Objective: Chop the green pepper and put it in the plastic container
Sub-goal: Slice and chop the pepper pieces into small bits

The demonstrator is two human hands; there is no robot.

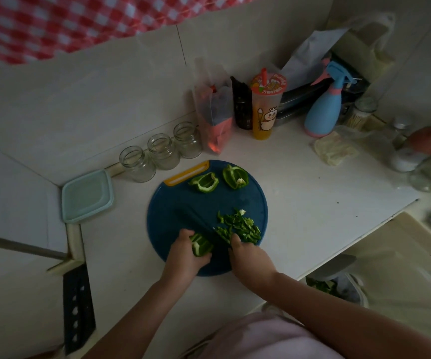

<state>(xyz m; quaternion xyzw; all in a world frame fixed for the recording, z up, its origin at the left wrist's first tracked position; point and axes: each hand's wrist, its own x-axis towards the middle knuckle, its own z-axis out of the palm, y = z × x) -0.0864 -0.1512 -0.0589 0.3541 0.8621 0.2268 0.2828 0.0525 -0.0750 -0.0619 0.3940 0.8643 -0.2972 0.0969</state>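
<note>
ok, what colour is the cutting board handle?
Yellow-orange handle on a dark blue cutting board; head view.

Open worktop (313, 193) right of the board (180, 203); 3 jars (162, 151) and the container (87, 195) crowd its left.

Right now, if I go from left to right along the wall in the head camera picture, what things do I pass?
plastic container → three glass jars → plastic bag → dark bottle → cartoon drink cup → blue spray bottle

Head view looks steeply down, close over the counter (313, 216).
</note>
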